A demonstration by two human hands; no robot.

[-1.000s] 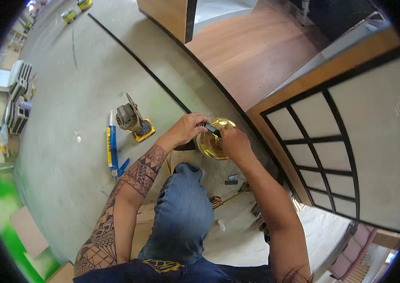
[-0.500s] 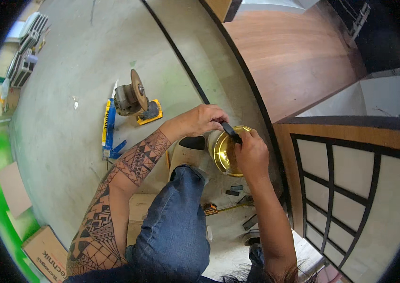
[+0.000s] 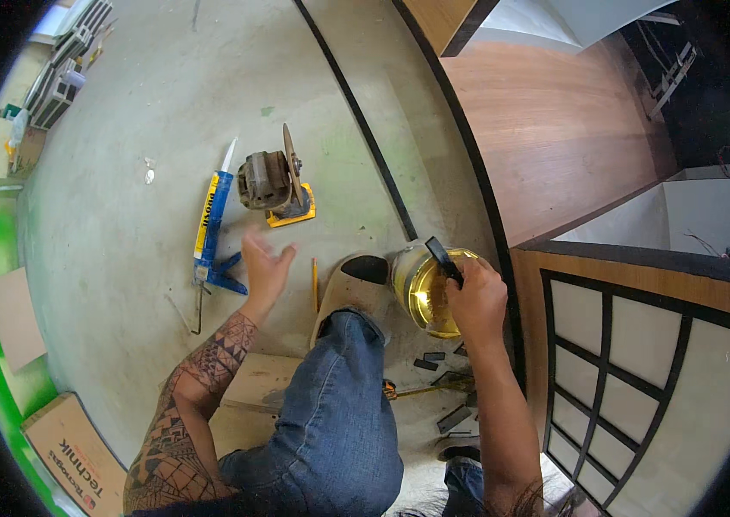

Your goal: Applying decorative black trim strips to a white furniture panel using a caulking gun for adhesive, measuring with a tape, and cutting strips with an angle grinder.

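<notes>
Head view shows the right hand [image 3: 479,300] with its grip clenched around a short black strip [image 3: 439,252], tilted above a round can [image 3: 425,297] with a shiny gold top; whether strip and can touch is unclear. Slightly blurred, the left hand [image 3: 266,269] has a released grip, fingers spread, near the blue caulking gun [image 3: 214,224] and angle grinder [image 3: 266,181] on the floor [image 3: 141,250]. Beside it lies a pencil [image 3: 315,286].

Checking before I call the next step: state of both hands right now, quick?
Left hand: open, motion-blurred, nothing visibly held, near the blue caulking gun.
Right hand: closed, holding a short black strip.
</notes>
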